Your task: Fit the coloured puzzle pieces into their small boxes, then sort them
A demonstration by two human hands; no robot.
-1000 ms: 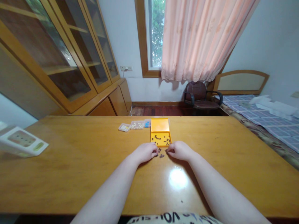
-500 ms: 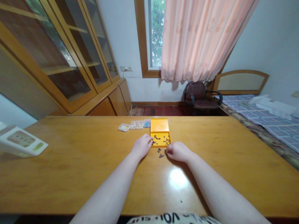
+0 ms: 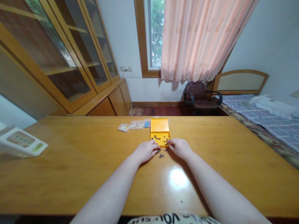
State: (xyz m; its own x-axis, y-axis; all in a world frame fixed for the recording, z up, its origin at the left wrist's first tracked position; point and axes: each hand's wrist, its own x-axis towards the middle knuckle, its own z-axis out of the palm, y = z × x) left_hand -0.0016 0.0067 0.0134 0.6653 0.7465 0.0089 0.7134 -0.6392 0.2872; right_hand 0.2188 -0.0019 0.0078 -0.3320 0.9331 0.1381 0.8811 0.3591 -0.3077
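A yellow box (image 3: pixel 160 125) is lying open on the table (image 3: pixel 93 149). The left hand (image 3: pixel 146 150) is resting by dark pieces (image 3: pixel 161 156) nearside, the right hand (image 3: pixel 181 148) leaning over its near-right corner; fingers half curled, holds I can't make out.

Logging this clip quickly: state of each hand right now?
Left hand: curled beside the dark pieces; whether holding one cannot be told.
Right hand: curled at the near right corner of the yellow box; hold cannot be told.

Hands (image 3: pixel 146 150) at open yellow box (image 3: pixel 160 132)
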